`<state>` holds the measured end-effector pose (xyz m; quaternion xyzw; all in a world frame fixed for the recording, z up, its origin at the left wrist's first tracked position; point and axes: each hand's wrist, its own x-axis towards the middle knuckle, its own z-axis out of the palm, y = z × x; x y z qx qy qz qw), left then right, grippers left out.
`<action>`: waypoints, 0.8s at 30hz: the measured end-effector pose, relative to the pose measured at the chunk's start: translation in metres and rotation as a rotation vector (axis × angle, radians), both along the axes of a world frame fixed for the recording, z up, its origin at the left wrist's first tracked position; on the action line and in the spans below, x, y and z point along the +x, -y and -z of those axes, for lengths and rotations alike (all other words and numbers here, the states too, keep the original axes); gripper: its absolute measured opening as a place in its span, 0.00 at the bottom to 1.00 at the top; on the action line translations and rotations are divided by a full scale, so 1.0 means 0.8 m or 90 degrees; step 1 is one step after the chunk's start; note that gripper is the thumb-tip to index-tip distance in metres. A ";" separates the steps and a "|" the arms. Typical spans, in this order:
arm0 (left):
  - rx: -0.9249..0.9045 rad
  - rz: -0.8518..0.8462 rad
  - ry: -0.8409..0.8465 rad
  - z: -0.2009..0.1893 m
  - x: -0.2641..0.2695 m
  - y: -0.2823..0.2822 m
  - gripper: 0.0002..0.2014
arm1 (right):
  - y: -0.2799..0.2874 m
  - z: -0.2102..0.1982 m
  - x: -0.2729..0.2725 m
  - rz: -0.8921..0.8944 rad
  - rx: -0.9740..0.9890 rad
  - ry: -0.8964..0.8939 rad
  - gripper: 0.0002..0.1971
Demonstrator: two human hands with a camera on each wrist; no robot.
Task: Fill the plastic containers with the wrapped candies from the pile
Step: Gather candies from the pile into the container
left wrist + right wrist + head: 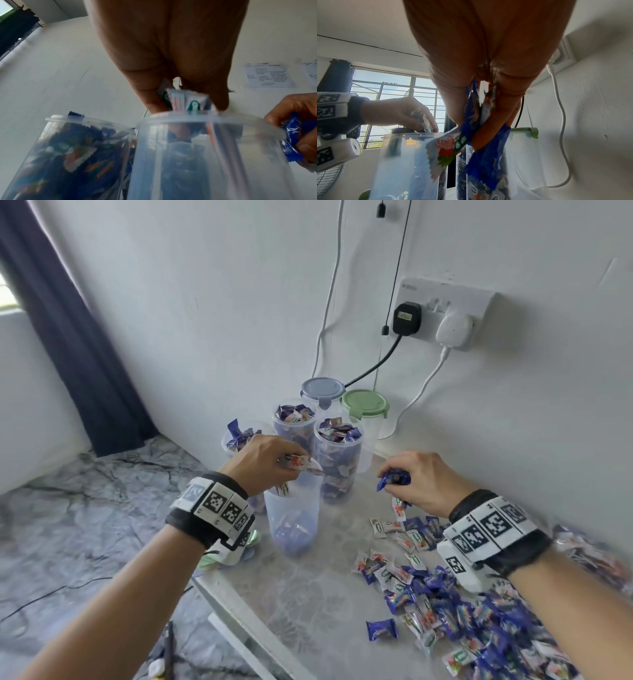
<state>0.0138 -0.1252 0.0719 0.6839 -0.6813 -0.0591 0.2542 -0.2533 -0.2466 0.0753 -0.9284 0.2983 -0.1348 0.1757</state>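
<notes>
A clear plastic container [293, 515] stands near the table's left edge with a few candies at its bottom. My left hand [270, 462] hovers over its rim and pinches white wrapped candies [299, 463], seen up close as candies [187, 102] just above the rim [205, 119]. My right hand [416, 479] is to the right of it, above the table, gripping blue and white candies [394, 479], the same candies [481, 135] hanging from its fingers. The candy pile [479, 618] spreads over the table's right side. Three full containers [337, 460] stand behind.
Two lidded containers, blue lid [322, 388] and green lid [364, 402], stand against the wall. A socket [442, 313] with plugs and hanging cables is above them. The table's left edge [219, 601] drops to a marbled floor. A dark curtain [68, 337] hangs at left.
</notes>
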 end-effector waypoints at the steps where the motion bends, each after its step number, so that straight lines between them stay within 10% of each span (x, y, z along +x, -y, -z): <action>1: 0.001 -0.002 -0.003 0.005 0.001 0.001 0.14 | 0.000 0.001 0.002 0.000 -0.002 -0.002 0.09; 18: 0.045 0.035 0.027 0.027 0.007 0.008 0.16 | -0.003 0.002 0.002 -0.006 -0.005 -0.008 0.08; 24: -0.148 -0.031 0.015 0.042 0.012 -0.013 0.19 | -0.001 -0.009 0.016 -0.015 -0.019 -0.012 0.09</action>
